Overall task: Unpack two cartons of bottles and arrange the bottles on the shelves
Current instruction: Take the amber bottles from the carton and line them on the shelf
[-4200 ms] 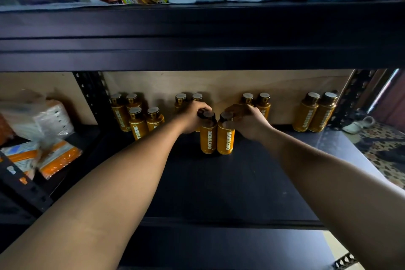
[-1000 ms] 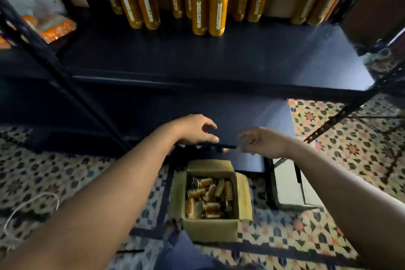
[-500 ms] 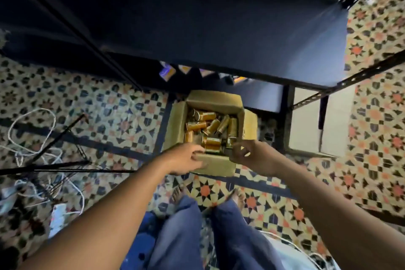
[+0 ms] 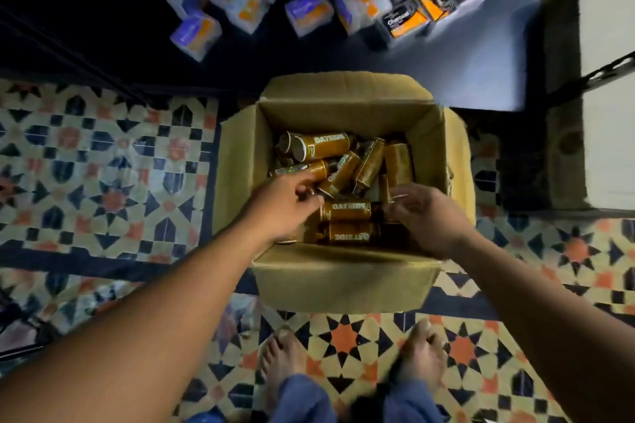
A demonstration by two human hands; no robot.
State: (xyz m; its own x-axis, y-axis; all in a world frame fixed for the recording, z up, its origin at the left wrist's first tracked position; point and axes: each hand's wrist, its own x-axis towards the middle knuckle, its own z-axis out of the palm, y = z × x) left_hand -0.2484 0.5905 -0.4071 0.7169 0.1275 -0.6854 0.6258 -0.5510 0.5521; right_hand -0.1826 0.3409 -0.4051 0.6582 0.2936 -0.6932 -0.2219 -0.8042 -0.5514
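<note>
An open cardboard carton (image 4: 343,280) stands on the patterned floor in front of my bare feet. Several amber bottles (image 4: 323,145) with dark caps lie jumbled inside it. My left hand (image 4: 283,208) is inside the carton at its left. Its curled fingers and thumb are at the cap end of a bottle (image 4: 311,170), and blur hides whether they grip it. At the right side of the carton, my right hand (image 4: 427,216) hovers with fingers loosely curled over the bottles and holds nothing.
Behind the carton runs the dark bottom shelf (image 4: 474,72) with several wrapped packs (image 4: 196,33) and orange-black boxes (image 4: 405,19). A black shelf upright (image 4: 604,70) and a pale box (image 4: 608,154) are at the right. Patterned tile floor (image 4: 103,165) lies at the left.
I went from setting two bottles on the upper shelf to bending over the carton. In the last half second both hands moved from its near edge down among the bottles.
</note>
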